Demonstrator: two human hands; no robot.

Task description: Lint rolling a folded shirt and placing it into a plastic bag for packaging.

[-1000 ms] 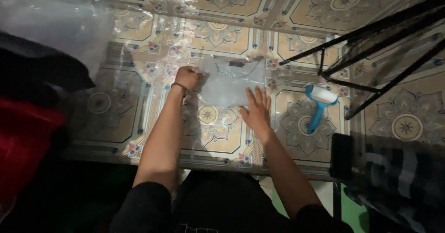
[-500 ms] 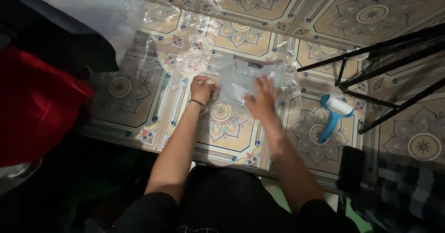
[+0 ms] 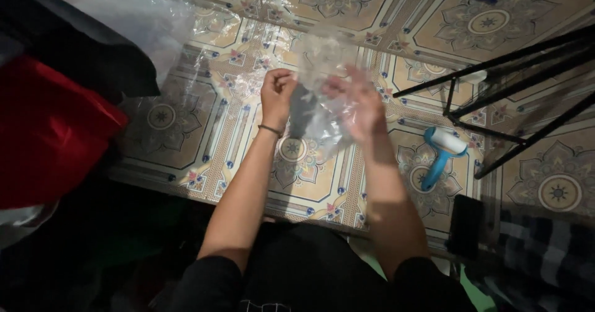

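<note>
The left hand (image 3: 277, 95) is closed in a narrow pinch on one edge of a crumpled clear plastic bag (image 3: 322, 82), which seems to have a grey folded piece inside it. The right hand (image 3: 362, 107) holds the bag's other side with loosely curled fingers; it is blurred, so how firm that grip is cannot be told. The bag hangs lifted between the two hands, above the floor of ornate patterned tiles (image 3: 483, 26).

More clear plastic sheeting (image 3: 186, 20) lies spread on the tiles beyond and to the left of the hands. A blue-handled lint roller with a white roll (image 3: 441, 151) lies well to the right, next to the thin black legs of a metal stand (image 3: 514, 82). A red cloth bundle (image 3: 43, 138) sits far left, a dark flat phone-like slab (image 3: 466, 226) lower right.

The film looks slick and thin, so the narrow pinch could slip and drop the contents; pulling the two sides apart could also tear it.
</note>
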